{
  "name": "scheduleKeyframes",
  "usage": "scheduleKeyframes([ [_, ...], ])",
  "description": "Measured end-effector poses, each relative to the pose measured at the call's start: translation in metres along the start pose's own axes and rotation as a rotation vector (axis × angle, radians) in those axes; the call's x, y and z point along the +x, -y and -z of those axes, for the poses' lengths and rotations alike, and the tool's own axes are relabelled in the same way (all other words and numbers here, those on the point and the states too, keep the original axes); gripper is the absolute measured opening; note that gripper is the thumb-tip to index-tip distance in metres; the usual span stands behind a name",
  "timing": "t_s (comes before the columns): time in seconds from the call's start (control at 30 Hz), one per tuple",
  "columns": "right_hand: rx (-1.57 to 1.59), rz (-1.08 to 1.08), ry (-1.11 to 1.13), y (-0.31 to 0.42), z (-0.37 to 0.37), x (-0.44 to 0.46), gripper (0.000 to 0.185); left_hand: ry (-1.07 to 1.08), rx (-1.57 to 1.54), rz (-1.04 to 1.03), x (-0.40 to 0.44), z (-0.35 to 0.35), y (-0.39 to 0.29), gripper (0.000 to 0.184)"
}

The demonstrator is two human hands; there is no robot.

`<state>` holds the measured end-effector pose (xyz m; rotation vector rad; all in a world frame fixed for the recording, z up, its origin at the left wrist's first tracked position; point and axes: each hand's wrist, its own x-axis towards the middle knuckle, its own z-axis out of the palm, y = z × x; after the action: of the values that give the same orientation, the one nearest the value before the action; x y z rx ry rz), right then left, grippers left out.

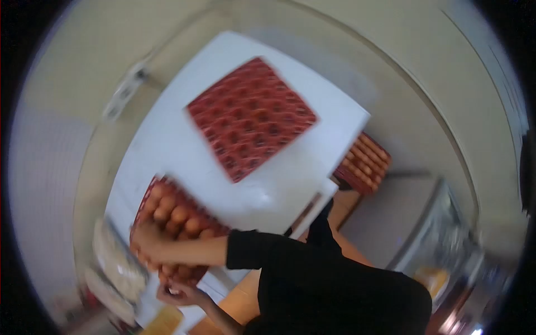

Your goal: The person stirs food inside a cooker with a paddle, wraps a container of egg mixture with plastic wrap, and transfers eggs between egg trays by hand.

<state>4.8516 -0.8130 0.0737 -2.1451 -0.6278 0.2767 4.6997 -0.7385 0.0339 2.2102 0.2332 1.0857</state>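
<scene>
A red egg tray (211, 220) holding several brown eggs (178, 215) lies at the near left corner of the white table. My right hand (148, 240) reaches across this tray and lies over the eggs at its left side. Motion blur smears its fingers, so what they hold does not show. By the tray's lower edge is my left hand (183, 293), its fingers curled round something small and pale that I cannot make out. A second red egg tray (251, 117), its cups showing no eggs, lies apart on the far part of the table.
The white table (167, 139) stands by the wall. More eggs fill a tray (365, 162) lower down beyond its right edge. Pale bags (120, 268) lie at the left, near a yellow item (162, 321). A power strip (125, 92) is on the wall.
</scene>
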Motion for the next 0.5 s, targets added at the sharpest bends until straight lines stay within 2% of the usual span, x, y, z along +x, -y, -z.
scheduleKeyframes([
  [0.03, 0.074, -0.045, 0.011, 0.000, 0.013, -0.005, 0.027, 0.076, 0.043, -0.135, 0.000, 0.000, 0.001, 0.018],
  [0.13, 0.429, -0.131, -0.011, 0.006, 0.064, -0.036, 0.029, 0.146, -0.070, -0.237, 0.002, -0.013, -0.025, 0.023],
  [0.17, 0.602, -0.144, -0.074, 0.006, 0.082, -0.055, 0.030, 0.160, -0.076, -0.281, 0.002, -0.017, -0.036, 0.023],
  [0.23, 0.945, -0.008, -0.368, -0.004, 0.111, -0.099, 0.023, 0.231, -0.192, -0.300, -0.001, -0.034, -0.062, 0.021],
  [0.27, 0.948, 0.034, -0.420, -0.021, 0.129, -0.132, 0.023, 0.283, -0.278, -0.314, -0.011, -0.044, -0.078, 0.019],
  [0.3, 0.948, 0.076, -0.472, -0.043, 0.147, -0.170, 0.026, 0.300, -0.294, -0.322, -0.027, -0.057, -0.094, 0.019],
  [0.33, 0.890, 0.100, -0.642, -0.070, 0.156, -0.213, 0.025, 0.431, -0.471, -0.223, -0.049, -0.069, -0.111, 0.020],
  [0.37, 1.121, 0.068, -0.684, -0.095, 0.167, -0.261, 0.027, 0.566, -0.640, -0.118, -0.068, -0.077, -0.129, 0.022],
  [0.4, 1.124, -0.136, -0.790, -0.112, 0.183, -0.318, 0.029, 0.664, -0.622, -0.195, -0.087, -0.082, -0.152, 0.019],
  [0.43, 0.958, -0.336, -0.897, -0.135, 0.189, -0.374, 0.026, 0.757, -0.604, -0.270, -0.109, -0.086, -0.177, 0.015],
  [0.5, 0.530, -0.503, -1.242, -0.210, 0.156, -0.465, 0.030, 0.942, -0.723, -0.277, -0.159, -0.094, -0.216, 0.007],
])
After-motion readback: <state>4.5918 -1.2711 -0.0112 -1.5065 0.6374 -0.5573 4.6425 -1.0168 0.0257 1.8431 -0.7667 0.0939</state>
